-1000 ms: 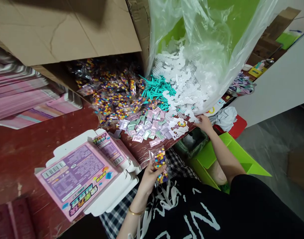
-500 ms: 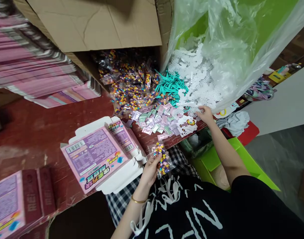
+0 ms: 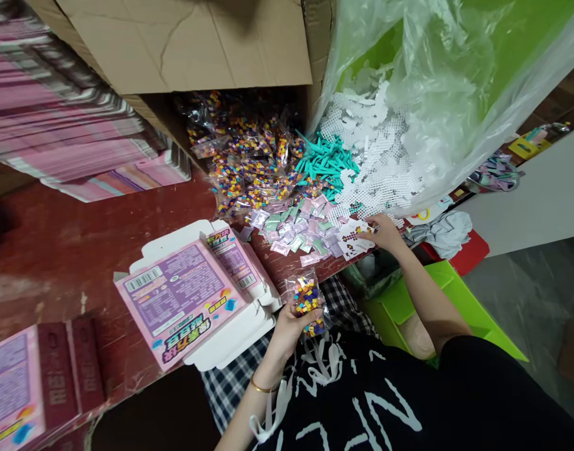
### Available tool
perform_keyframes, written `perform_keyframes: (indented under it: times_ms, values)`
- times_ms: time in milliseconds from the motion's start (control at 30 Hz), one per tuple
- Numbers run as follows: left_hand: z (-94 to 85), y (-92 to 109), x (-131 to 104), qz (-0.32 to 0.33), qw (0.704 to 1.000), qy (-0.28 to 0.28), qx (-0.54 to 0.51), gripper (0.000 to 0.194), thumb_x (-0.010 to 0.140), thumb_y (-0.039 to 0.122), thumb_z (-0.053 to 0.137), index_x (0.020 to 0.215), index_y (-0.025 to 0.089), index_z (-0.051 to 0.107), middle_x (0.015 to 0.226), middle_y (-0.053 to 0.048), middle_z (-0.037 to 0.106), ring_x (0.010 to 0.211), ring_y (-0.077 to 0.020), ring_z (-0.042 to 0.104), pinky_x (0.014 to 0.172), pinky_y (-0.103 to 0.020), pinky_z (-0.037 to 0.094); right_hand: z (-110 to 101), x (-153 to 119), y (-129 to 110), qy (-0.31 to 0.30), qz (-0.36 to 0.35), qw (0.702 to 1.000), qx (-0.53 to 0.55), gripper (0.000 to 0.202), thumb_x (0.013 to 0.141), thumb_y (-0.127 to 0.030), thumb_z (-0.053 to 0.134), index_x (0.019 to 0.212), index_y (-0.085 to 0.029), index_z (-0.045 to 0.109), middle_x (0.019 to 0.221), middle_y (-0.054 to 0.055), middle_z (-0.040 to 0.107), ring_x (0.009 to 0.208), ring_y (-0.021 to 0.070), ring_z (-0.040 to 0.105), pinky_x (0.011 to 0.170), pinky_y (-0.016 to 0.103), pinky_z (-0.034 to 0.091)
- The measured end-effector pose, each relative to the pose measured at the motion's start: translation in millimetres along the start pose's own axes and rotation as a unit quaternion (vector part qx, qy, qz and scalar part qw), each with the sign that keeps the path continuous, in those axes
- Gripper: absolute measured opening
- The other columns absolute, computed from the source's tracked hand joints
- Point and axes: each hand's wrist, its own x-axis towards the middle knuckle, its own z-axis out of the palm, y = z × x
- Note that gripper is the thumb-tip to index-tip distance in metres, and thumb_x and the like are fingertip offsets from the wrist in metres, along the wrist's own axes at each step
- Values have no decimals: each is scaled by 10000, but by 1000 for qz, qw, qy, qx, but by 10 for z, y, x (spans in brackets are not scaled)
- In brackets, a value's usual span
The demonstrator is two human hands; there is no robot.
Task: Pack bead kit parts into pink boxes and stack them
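Note:
My left hand [image 3: 291, 326] is closed around a small clear bag of colourful cube beads [image 3: 308, 293], held just off the table's front edge above my lap. My right hand [image 3: 384, 233] reaches over a small pile of white printed cards [image 3: 351, 238]; its thumb and fingers are apart, with the fingertips at the cards' right side. Small pink and green sachets [image 3: 293, 228] lie spread beside the cards. Behind them are a heap of teal stick-like pieces [image 3: 327, 160] and white mesh plastic sheets [image 3: 385, 166].
A cardboard box [image 3: 188, 50] full of bagged beads opens toward me. Pink printed boxes [image 3: 183, 294] lie on the red table [image 3: 94, 244], with flattened pink cartons [image 3: 61, 119] stacked behind. A plastic-lined green bin [image 3: 516, 56] stands behind the sheets; another green bin [image 3: 474, 307] is below right.
My right hand has moved slightly left and down, from the edge of the white mesh sheets to the cards. My left hand has shifted a little right with the bead bag.

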Motion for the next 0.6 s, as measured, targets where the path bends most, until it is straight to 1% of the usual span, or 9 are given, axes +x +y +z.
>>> perform_keyframes:
  times_ms: [67, 100, 167, 200, 267, 333, 400, 467, 600]
  values:
    - [-3, 19, -2, -1, 1000, -5, 15, 558, 552, 258, 922, 1036, 154, 666, 1025, -89, 769, 787, -196, 714, 704, -279, 562, 63, 27, -116, -19, -16, 999, -20, 623, 625, -577, 857, 1061, -163, 696, 1034, 133, 667, 1029, 316, 589, 941, 454, 474]
    - [-11, 28, -9, -1, 1000, -10, 24, 559, 555, 259, 921, 1042, 154, 668, 1033, -90, 768, 782, -195, 713, 691, -274, 560, 71, 42, -143, -9, -18, 1000, -23, 609, 640, -575, 849, 1063, -164, 697, 1035, 134, 664, 1032, 315, 588, 947, 450, 472]
    - [-39, 35, -31, 2, 999, -13, 37, 567, 577, 276, 912, 1078, 160, 672, 1049, -88, 765, 813, -203, 718, 719, -280, 564, 36, 43, -120, 44, 3, 999, -10, 435, 782, -555, 738, 987, -173, 704, 956, 113, 668, 947, 276, 609, 900, 408, 489]
    - [-59, 31, -43, 2, 999, -10, 39, 574, 601, 300, 903, 1110, 166, 671, 1060, -87, 763, 850, -211, 722, 760, -292, 568, 0, 17, -69, 85, 28, 996, 1, 369, 860, -532, 650, 939, -175, 700, 897, 101, 666, 880, 253, 614, 860, 385, 497]
    - [-102, 6, -62, -4, 999, 3, 37, 593, 652, 368, 875, 1173, 181, 662, 1078, -86, 761, 919, -225, 725, 842, -318, 566, -78, -109, 100, 176, 94, 980, 20, 368, 959, -467, 470, 930, -168, 683, 830, 89, 659, 783, 225, 610, 796, 360, 504]
    - [-137, -35, -65, -15, 999, 14, 40, 611, 689, 424, 847, 1218, 193, 647, 1100, -84, 758, 962, -229, 724, 889, -328, 558, -126, -334, 315, 252, 153, 955, 20, 397, 980, -405, 359, 1041, -149, 655, 890, 108, 666, 804, 227, 618, 789, 363, 513]
    - [-149, -76, -46, -26, 998, 11, 48, 615, 714, 443, 830, 1245, 207, 630, 1122, -77, 753, 995, -224, 719, 913, -319, 548, -121, -620, 514, 282, 192, 940, -7, 406, 959, -341, 325, 1153, -134, 615, 987, 138, 654, 889, 241, 622, 828, 386, 521]
    - [-132, -104, -12, -36, 997, -2, 62, 609, 732, 442, 820, 1262, 221, 617, 1131, -68, 752, 1002, -218, 719, 910, -308, 548, -69, -904, 649, 264, 224, 937, -49, 430, 913, -281, 355, 1245, -128, 580, 1040, 151, 623, 942, 255, 612, 863, 417, 525]
    - [-43, -110, 59, -42, 995, -24, 84, 642, 725, 448, 822, 1283, 218, 604, 1132, -73, 751, 971, -226, 727, 898, -321, 556, 56, -1218, 680, 134, 275, 945, -120, 634, 856, -222, 425, 1487, -160, 404, 1139, 158, 548, 914, 272, 607, 763, 409, 550]
